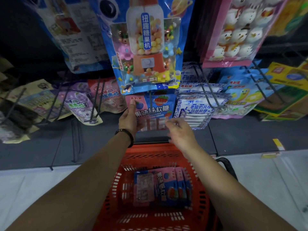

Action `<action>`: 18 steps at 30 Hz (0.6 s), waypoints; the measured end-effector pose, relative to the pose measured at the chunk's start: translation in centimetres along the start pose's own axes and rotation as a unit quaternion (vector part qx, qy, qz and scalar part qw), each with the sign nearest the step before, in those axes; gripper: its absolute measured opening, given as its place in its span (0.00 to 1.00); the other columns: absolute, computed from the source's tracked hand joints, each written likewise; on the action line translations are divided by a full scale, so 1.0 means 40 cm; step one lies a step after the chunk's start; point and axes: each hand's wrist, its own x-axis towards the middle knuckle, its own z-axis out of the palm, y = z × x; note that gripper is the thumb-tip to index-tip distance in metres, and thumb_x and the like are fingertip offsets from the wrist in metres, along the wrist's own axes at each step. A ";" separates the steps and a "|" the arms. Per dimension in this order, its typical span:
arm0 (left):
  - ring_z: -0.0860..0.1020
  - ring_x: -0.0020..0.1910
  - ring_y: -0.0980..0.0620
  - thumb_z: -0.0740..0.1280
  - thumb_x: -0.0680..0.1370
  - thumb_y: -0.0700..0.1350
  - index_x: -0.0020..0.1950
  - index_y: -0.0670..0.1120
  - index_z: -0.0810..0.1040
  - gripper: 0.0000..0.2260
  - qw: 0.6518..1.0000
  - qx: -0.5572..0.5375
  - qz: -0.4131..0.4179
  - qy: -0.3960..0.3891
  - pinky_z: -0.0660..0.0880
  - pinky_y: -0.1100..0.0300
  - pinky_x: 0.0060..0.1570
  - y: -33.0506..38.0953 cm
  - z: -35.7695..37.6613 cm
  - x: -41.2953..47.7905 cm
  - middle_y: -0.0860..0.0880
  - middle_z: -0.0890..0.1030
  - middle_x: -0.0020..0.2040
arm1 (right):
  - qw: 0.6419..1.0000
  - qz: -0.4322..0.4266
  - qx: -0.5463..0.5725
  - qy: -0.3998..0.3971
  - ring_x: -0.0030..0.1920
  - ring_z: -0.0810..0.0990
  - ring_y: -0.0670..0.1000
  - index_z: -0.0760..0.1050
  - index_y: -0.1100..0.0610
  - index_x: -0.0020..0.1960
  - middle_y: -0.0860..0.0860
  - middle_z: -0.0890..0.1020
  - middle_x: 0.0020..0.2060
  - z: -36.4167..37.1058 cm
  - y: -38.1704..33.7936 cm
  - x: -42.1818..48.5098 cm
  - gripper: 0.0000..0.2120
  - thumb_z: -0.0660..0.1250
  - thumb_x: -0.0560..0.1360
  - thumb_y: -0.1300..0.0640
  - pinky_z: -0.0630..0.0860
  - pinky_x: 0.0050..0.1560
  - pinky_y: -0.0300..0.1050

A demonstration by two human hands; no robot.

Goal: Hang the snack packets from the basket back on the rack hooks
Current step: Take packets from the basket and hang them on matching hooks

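Observation:
A pink and blue snack packet [155, 109] hangs at the rack's middle on a dark hook [150, 101]. My left hand [129, 119] lies along its left edge with the fingers straight, the fingertips near its top corner. My right hand [180, 132] is blurred just below the packet's lower right corner, fingers loosely spread; whether it touches the packet is unclear. Below my arms stands a red basket [116, 189] holding several more pink and blue packets [161, 187] lying flat.
A big blue candy-machine bag [148, 47] hangs right above the hook. White and blue packets [196, 109] hang to the right, purple and pink ones [80, 102] to the left. Bare hooks [205, 87] stick out. The basket's black handle [228, 165] lies at its right.

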 end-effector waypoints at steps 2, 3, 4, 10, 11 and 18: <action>0.86 0.52 0.40 0.67 0.74 0.73 0.48 0.57 0.86 0.22 1.000 0.003 -0.008 -0.015 0.84 0.39 0.54 -0.002 -0.008 -0.001 0.45 0.81 0.51 | 0.998 0.002 -0.048 -0.033 0.54 0.85 0.60 0.78 0.54 0.57 0.53 0.83 0.52 -0.007 0.013 -0.009 0.18 0.67 0.80 0.39 0.81 0.61 0.65; 0.85 0.50 0.43 0.67 0.74 0.73 0.52 0.54 0.84 0.24 1.000 -0.001 -0.016 -0.015 0.84 0.41 0.53 -0.006 -0.018 -0.001 0.46 0.82 0.52 | 0.996 0.005 -0.075 -0.053 0.56 0.85 0.59 0.79 0.53 0.58 0.51 0.84 0.53 -0.011 0.020 -0.015 0.17 0.67 0.80 0.40 0.81 0.62 0.62; 0.84 0.48 0.45 0.67 0.75 0.71 0.55 0.51 0.81 0.25 1.000 -0.007 -0.022 -0.012 0.84 0.43 0.52 -0.007 -0.028 -0.006 0.47 0.82 0.50 | 0.992 0.004 -0.103 -0.070 0.57 0.85 0.58 0.80 0.52 0.60 0.52 0.84 0.55 -0.015 0.027 -0.021 0.17 0.67 0.81 0.41 0.81 0.62 0.60; 0.81 0.46 0.44 0.71 0.80 0.57 0.58 0.49 0.76 0.14 0.984 0.148 -0.081 -0.058 0.80 0.46 0.47 -0.023 -0.129 -0.161 0.45 0.78 0.56 | 0.954 0.031 -0.243 -0.171 0.48 0.88 0.59 0.83 0.56 0.53 0.57 0.88 0.49 -0.028 0.082 -0.062 0.15 0.66 0.83 0.45 0.85 0.54 0.60; 0.81 0.45 0.45 0.72 0.80 0.55 0.54 0.51 0.78 0.10 0.965 0.223 -0.078 -0.113 0.79 0.48 0.47 -0.026 -0.152 -0.204 0.46 0.79 0.53 | 0.943 0.045 -0.265 -0.194 0.48 0.89 0.59 0.82 0.55 0.53 0.57 0.88 0.48 -0.026 0.097 -0.068 0.15 0.66 0.83 0.45 0.85 0.53 0.59; 0.82 0.56 0.51 0.67 0.82 0.58 0.57 0.54 0.81 0.11 0.700 0.635 0.074 -0.318 0.78 0.53 0.59 -0.088 -0.253 -0.331 0.53 0.85 0.56 | 0.911 0.131 -0.336 -0.199 0.47 0.88 0.60 0.83 0.55 0.54 0.56 0.86 0.44 -0.026 0.228 -0.089 0.13 0.68 0.82 0.46 0.83 0.44 0.52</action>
